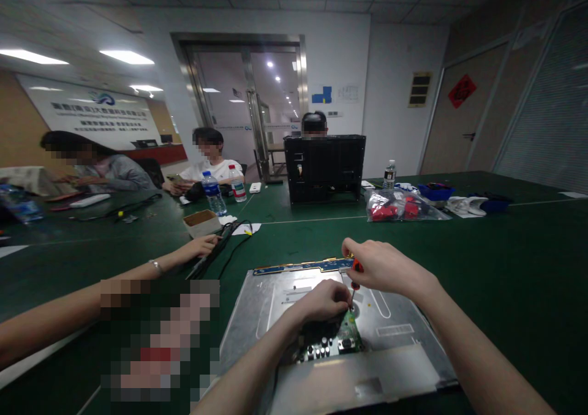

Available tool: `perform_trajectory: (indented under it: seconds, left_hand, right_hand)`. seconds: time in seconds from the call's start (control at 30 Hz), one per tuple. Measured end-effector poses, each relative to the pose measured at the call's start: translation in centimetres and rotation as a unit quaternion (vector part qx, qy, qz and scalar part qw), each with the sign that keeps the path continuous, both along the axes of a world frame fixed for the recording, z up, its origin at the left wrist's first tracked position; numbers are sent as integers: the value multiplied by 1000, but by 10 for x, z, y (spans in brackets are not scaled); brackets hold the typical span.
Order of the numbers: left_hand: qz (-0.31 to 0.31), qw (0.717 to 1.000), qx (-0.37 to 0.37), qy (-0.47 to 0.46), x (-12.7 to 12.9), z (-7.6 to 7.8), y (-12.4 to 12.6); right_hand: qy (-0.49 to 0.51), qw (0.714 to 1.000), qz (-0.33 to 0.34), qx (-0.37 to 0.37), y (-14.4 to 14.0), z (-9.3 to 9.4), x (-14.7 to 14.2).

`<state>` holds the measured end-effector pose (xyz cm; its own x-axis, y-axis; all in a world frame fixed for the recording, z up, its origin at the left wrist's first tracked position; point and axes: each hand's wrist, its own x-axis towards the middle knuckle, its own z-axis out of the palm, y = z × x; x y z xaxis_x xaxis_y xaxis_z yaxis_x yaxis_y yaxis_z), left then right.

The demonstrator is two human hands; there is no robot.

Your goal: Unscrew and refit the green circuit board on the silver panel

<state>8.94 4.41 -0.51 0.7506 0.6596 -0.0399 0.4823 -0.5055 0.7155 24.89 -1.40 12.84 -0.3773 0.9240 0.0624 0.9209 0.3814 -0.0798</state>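
A flat metal display panel (266, 308) lies back side up in front of me. Along its far edge runs a narrow blue circuit strip (294, 268). My right hand (386, 268) is wrapped round the red handle of a screwdriver (356, 274), which stands nearly upright with its shaft pointing down. Close to the screwdriver's tip, my left hand (324, 302) rests over a green circuit board (351, 329) with its fingers pinched together. Anything between those fingertips is hidden. Part of the board lies in the shadow of my left hand and forearm.
A co-worker's hand (204, 245) reaches in from the left onto black cables (215, 253), near a small cardboard box (202, 222). Farther back are water bottles (214, 194), a black monitor housing (325, 170), a plastic bag with red items (399, 207) and blue trays (435, 191). Several people sit around.
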Motion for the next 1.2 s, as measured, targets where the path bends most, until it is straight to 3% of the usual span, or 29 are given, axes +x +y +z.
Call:
perform_trajectory:
  seconds: [0.33,0.57,0.8,1.2]
  left_hand:
    - [-1,1000,0,11,0,1,0]
    - [-2,1000,1,5,0,2,-1]
    - [6,1000,4,6,1,2,-2]
    - [-2,1000,-9,-7,0,2,-2]
  right_hand:
    - [51,997,26,-61,3,-2,7]
    - [10,1000,-2,-2,4,-4,3]
    - [5,1000,-22,-17,6,-2,1]
    - [99,991,76,-49,2,-5,5]
